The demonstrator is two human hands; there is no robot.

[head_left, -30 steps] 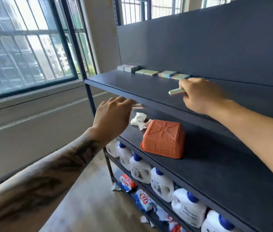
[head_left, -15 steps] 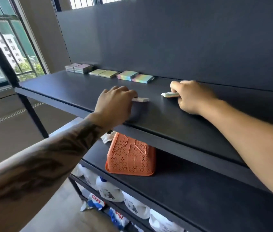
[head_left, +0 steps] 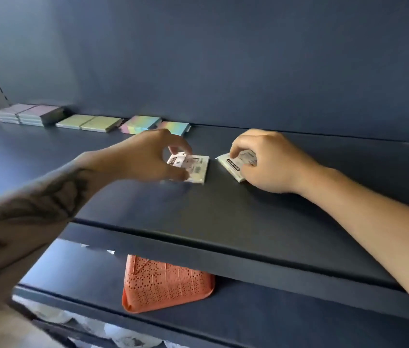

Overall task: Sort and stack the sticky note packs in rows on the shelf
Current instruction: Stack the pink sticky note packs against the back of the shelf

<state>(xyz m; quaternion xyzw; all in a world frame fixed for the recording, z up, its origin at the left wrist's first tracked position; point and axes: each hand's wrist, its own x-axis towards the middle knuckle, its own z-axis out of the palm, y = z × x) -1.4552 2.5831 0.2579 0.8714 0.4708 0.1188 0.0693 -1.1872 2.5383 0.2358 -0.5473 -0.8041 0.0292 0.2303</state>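
Partly done, I'd say — three sorted stacks already line the shelf's back edge toward its left end; left hand pinches one white pack mid-shelf; right hand grips another pack beside it — both still need placing.

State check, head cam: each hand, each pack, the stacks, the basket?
Left hand: pinches left pack.
Left pack: flat on shelf, label up.
Right hand: grips right pack.
Right pack: on shelf, tilted.
Stacks: in a row along the back wall.
Basket: upside down, lower shelf.
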